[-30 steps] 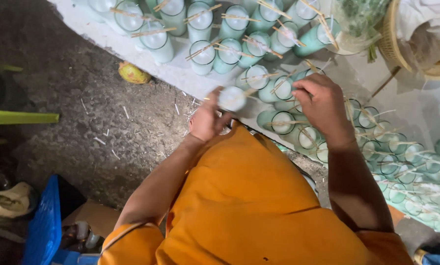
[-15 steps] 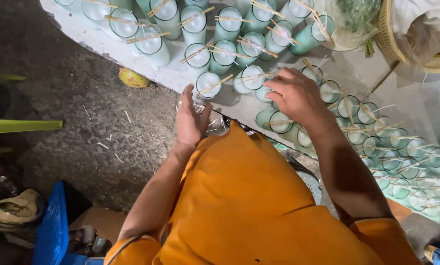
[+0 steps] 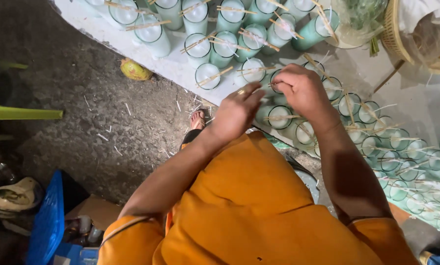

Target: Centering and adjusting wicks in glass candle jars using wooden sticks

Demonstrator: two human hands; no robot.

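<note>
Right hand (image 3: 303,91) curls tight over a glass (image 3: 280,118) at centre frame; left hand (image 3: 237,112) rests half-open beside it, its grip hidden underneath.

Both bare arms reach forward, elbows bent, and the hands meet close together. The left hand (image 3: 237,110) has its fingers extended and loosely spread. The right hand (image 3: 301,91) is curled, knuckles up.

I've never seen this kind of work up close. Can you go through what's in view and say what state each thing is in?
Left hand: empty, fingers stretched toward a glass.
Right hand: curled over a glass rim, contents of the grip hidden.
Glasses: upright, filled with white wax, thin sticks lying across the rims.
White table: crowded with glasses.
Woven basket: standing at the table's edge.
</note>
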